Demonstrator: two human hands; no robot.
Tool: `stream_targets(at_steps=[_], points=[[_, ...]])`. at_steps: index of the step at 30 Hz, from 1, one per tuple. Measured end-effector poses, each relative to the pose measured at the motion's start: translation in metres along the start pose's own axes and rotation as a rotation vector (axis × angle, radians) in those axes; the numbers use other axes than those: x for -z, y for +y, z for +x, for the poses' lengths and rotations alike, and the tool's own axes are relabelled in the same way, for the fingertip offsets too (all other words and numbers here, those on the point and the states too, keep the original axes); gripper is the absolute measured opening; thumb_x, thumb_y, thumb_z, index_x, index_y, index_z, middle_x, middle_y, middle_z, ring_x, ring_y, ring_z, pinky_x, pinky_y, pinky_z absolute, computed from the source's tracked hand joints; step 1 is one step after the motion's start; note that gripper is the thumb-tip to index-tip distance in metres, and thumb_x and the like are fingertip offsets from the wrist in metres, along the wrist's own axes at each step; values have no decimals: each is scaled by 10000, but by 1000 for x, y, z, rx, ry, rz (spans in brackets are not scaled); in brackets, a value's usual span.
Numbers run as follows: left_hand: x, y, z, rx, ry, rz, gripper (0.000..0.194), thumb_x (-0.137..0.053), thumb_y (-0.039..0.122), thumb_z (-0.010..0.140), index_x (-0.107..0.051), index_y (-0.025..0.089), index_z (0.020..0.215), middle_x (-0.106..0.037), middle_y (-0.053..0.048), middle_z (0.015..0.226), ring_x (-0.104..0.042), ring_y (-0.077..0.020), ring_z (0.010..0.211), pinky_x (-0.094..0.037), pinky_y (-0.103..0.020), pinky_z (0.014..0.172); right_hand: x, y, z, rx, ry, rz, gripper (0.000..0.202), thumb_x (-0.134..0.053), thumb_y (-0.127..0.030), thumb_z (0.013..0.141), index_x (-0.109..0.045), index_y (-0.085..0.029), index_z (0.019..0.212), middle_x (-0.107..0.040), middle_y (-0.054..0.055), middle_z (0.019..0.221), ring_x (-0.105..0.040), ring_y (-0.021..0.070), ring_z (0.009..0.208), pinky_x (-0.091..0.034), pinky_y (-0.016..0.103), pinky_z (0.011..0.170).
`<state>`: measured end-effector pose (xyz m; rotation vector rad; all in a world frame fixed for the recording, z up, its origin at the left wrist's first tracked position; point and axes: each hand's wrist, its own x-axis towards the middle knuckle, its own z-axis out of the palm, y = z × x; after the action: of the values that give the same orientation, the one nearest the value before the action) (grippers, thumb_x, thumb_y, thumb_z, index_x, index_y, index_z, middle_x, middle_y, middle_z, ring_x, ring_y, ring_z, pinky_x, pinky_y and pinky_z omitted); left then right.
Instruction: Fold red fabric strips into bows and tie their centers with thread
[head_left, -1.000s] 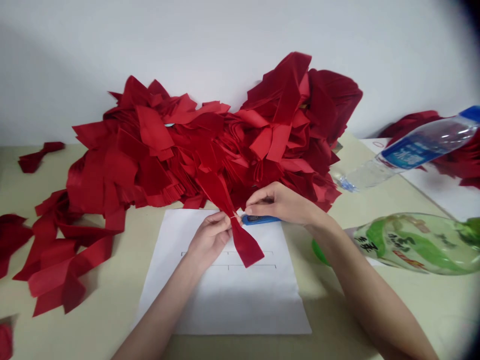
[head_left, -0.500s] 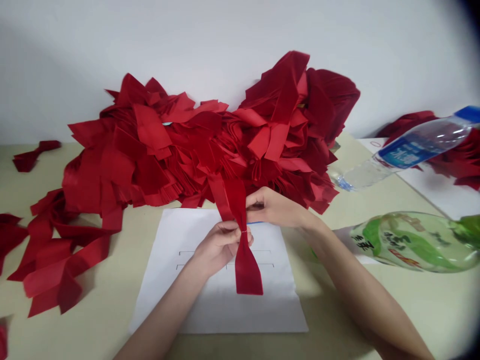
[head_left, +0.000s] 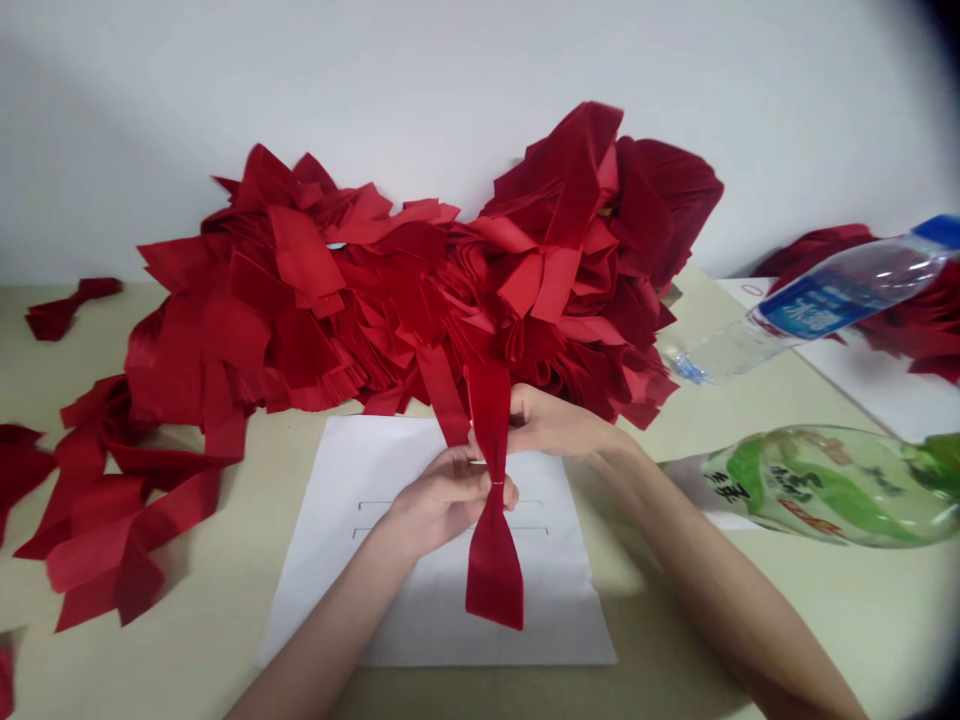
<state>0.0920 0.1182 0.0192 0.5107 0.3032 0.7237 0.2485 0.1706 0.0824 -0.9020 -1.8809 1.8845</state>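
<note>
A red ribbon strip hangs upright over the white sheet, pinched narrow at its middle by a thin pale tie. My left hand is closed on the ribbon at this narrow part, its thumb and fingers coming from the left. Just above and to the right, my right hand is closed at the ribbon's upper half, with its fingertips partly hidden behind the fabric. The sheet lies flat and shows thin printed bracket lines.
Behind the hands, a large heap of red strips leans by the wall. Loose red strips lie at the left. At the right are a clear bottle with a blue label, a green bottle and another red pile.
The ribbon has moved slightly down and to the right, and its lower end has swung a little left. My right hand has lowered slightly, while my left fingers have shifted right with the tied part.
</note>
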Motion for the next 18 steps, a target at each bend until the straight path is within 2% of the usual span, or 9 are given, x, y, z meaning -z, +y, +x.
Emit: stream_targets(at_steps=[4,6,8,11,13,16,18], points=[[-2,2,-1,5,31,12,310,-808,295,585,-525,168,596,-558,25,510,-544,-127,569,-367,-274,633,2,5,2,7,-20,-13,102,-687,-217,708,-663,-121,737,-620,-17,689,-563,97,654,-472,242,643],[-3,3,-2,62,36,36,323,-808,278,555,-504,174,590,-557,36,516,-549,-124,552,-377,-270,614,3,6,4,19,-79,-43,132,-677,-253,735,-672,-123,757,-624,-4,724,-564,98,676,-471,238,647],[-4,5,-3,178,27,84,300,-798,212,514,-509,174,587,-553,42,512,-557,-130,523,-392,-274,584,3,8,5,24,-178,-84,163,-667,-288,759,-690,-129,779,-623,6,740,-553,89,665,-452,213,606],[-5,8,-6,383,6,199,233,-761,98,466,-548,151,546,-556,33,480,-538,-126,471,-407,-275,540,2,9,8,-8,-339,-107,183,-712,-311,720,-710,-134,767,-616,0,698,-550,79,606,-423,189,533],[-9,10,-6,467,4,287,196,-747,53,451,-580,131,518,-586,10,482,-533,-122,471,-405,-267,527,-1,6,8,-51,-443,-124,187,-712,-302,721,-709,-125,783,-623,3,700,-567,81,582,-433,191,528],[-15,12,-6,477,56,397,204,-744,7,424,-599,126,505,-596,7,489,-540,-128,506,-391,-258,530,-9,-10,2,-62,-499,-360,136,-657,-257,781,-708,-134,805,-629,0,680,-569,86,591,-420,197,552],[-18,12,-4,436,123,439,226,-733,-14,417,-583,135,498,-558,34,479,-514,-116,514,-380,-255,536,-18,-25,-7,-25,-376,-680,95,-634,-198,792,-710,-169,743,-620,-17,630,-546,85,595,-375,208,565]])
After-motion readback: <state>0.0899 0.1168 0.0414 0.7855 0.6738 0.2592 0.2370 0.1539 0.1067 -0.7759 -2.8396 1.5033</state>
